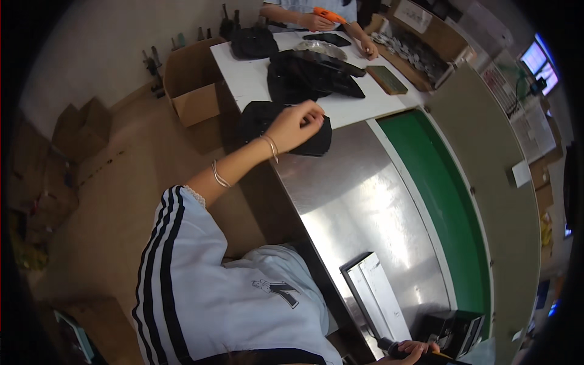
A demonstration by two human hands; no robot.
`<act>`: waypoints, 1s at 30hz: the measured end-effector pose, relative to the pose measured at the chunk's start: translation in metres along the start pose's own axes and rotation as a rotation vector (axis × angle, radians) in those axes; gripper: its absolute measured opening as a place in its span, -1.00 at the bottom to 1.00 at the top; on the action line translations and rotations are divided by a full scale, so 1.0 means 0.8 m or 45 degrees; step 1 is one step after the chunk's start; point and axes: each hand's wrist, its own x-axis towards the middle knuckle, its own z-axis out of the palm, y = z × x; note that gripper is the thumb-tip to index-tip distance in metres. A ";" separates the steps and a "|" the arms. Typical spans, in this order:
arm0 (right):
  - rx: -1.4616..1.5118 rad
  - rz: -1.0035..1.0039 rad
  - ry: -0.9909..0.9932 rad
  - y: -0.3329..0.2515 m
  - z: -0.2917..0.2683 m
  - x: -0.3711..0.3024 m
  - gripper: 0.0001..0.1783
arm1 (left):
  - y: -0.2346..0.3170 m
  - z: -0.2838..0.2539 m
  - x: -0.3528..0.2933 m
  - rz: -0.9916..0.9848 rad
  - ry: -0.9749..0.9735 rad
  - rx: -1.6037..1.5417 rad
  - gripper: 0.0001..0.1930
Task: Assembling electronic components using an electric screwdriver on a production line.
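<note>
My left hand [297,126] reaches out over a black plastic part [319,141] at the near-left corner of the white table. Its fingers are curled in toward the thumb; whatever they may pinch is too small to make out. At the lower edge, my right hand [413,351] is wrapped round a dark cylindrical tool [392,348] that looks like an electric screwdriver, partly cut off by the frame. Beside that tool lies a long white and black metal fixture [378,297] on the steel worktop [359,182].
More black plastic parts [292,79] lie on the white table [243,85]. Across it a person holds an orange glue gun [329,14]. A green conveyor belt [435,176] runs along the right, a black box [453,331] stands near the fixture, and an open carton [198,104] sits left.
</note>
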 end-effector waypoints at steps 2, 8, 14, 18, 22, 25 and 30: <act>-0.040 0.018 0.054 -0.005 0.009 0.001 -0.59 | 0.021 0.001 -0.024 0.077 -0.027 -0.003 -0.84; -0.172 0.052 0.053 -0.019 0.032 -0.004 -0.66 | 0.052 0.025 -0.064 0.174 -0.233 0.024 -0.81; -0.128 -0.008 0.138 0.015 -0.009 0.001 -0.66 | 0.102 0.101 0.004 0.496 -0.456 -0.306 -0.64; -0.537 -0.104 0.189 0.013 -0.014 0.008 -0.71 | 0.118 0.193 0.026 0.779 -0.615 -0.224 -0.60; -0.705 -0.087 0.388 0.017 -0.031 0.018 -0.75 | 0.129 0.264 -0.001 0.797 -0.872 -0.200 -0.62; -0.893 -0.152 0.504 0.024 -0.046 0.026 -0.71 | 0.117 0.284 -0.030 0.955 -0.736 -0.331 -0.69; -1.040 -0.068 0.437 0.022 0.019 0.019 -0.68 | 0.090 0.291 -0.053 0.993 -0.797 -0.353 -0.67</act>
